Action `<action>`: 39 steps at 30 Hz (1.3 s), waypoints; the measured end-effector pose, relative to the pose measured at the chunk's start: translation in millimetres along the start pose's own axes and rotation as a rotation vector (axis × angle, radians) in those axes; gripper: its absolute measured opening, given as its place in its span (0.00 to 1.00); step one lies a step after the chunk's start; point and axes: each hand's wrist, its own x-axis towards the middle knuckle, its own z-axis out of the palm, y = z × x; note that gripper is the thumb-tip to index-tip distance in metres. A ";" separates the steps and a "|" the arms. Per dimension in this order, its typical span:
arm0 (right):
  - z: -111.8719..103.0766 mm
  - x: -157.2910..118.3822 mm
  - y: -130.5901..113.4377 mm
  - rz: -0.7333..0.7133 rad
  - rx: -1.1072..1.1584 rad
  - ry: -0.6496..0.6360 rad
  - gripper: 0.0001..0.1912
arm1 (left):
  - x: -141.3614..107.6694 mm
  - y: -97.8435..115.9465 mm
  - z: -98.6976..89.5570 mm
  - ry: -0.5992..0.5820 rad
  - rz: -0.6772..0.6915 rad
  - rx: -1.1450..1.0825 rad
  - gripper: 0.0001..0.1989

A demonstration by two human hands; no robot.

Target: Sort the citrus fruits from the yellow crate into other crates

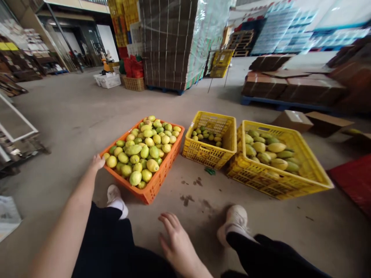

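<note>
My left hand (98, 163) reaches out to the near left corner of an orange plastic crate (156, 184), its fingers closed over the rim. Yellow-green lemons (143, 151) fill this crate in a heap above its edge. Low in front of me, my right hand (177, 238) hangs over the floor with fingers apart, holding nothing. Right of the orange crate stands a yellow crate (203, 148) with a few small green-yellow fruits (206, 134) inside. Beside it, another yellow crate (257, 173) holds larger, elongated yellow-green fruits (272, 152).
My shoes (236, 220) stand on the concrete floor, where dark wet spots (187, 199) and a green scrap (210, 171) lie. Cardboard boxes (292, 120) sit behind the right crate. A wrapped pallet stack (168, 46) rises farther back. Something red (353, 181) is at far right.
</note>
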 end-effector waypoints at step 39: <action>40.2 81.7 102.9 -0.126 -0.071 0.091 0.21 | -64.8 17.4 45.3 -0.084 -0.315 0.159 0.27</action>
